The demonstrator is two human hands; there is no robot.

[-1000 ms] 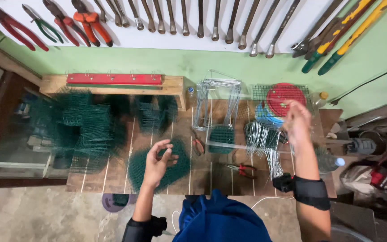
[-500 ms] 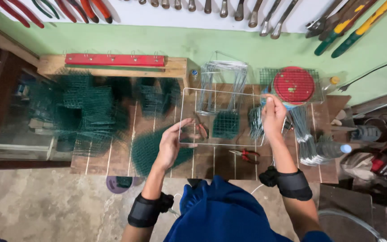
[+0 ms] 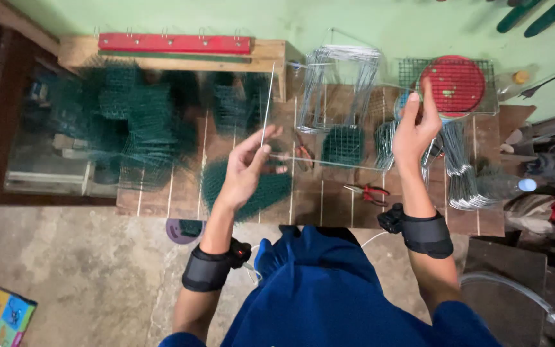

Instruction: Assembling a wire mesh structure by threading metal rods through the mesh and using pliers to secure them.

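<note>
My left hand (image 3: 246,170) pinches the corner of a thin silver wire frame (image 3: 338,164) above the wooden workbench (image 3: 329,205). One wire of the frame rises from my fingers towards the back shelf, and another runs right to my right hand (image 3: 414,126). The right hand grips the frame's other side, in front of a red round disc (image 3: 458,82) on a wire grid. Below my left hand lies a green mesh piece (image 3: 261,193). A small green mesh cube (image 3: 344,144) sits between my hands. Both wrists wear black bands.
Stacked green mesh pieces (image 3: 130,115) fill the bench's left. Silver wire frames (image 3: 342,80) stand at the back, with bent wire bundles (image 3: 467,177) at the right. Red-handled pliers (image 3: 370,193) lie near the front edge. A red bar with hooks (image 3: 175,43) tops a wooden shelf.
My right hand came down from the raised position and took hold of the wire frame. My left hand rose to the frame's corner. The view has tilted lower.
</note>
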